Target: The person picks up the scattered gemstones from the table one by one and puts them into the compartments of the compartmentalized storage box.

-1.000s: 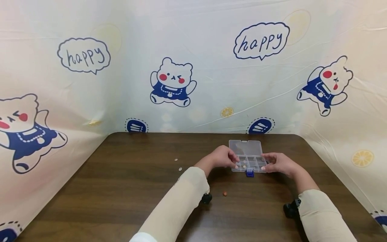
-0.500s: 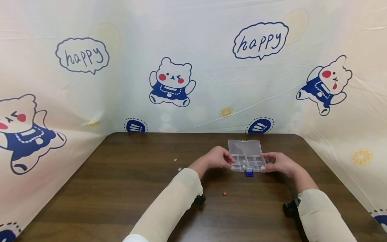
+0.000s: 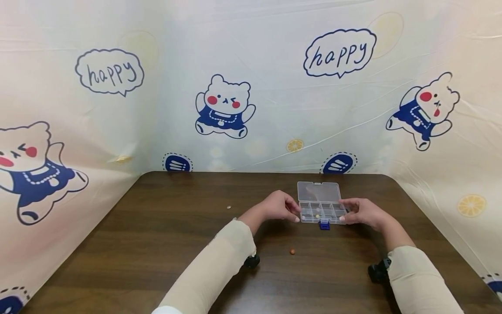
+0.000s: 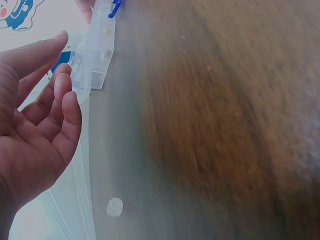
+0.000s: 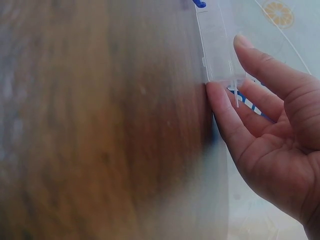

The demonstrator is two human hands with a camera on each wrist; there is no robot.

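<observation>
A clear plastic compartment box [image 3: 323, 221] with a blue latch [image 3: 324, 226] sits toward the back right of the table, its lid [image 3: 319, 192] raised. A small yellowish piece [image 3: 317, 216] lies in one of its front compartments. My right hand [image 3: 364, 213] holds the box's right end, thumb at the front corner and fingers farther back. Beside the left end is my left hand [image 3: 277, 206], its fingers loosely bent with nothing between them. In the left wrist view, the palm [image 4: 35, 145] and fingers appear just short of the box wall.
A reddish-brown bead [image 3: 292, 251] lies on the wooden table [image 3: 129, 244] in front of the box. One small whitish piece [image 3: 229, 207] lies to the left; a pale round piece [image 4: 115, 207] shows in the left wrist view. A printed cloth [image 3: 270, 109] hangs behind the table.
My left hand has drawn back leftward from over the box's left compartments to just outside its end. Its sleeve now covers one whitish piece. The right hand stays at the box.
</observation>
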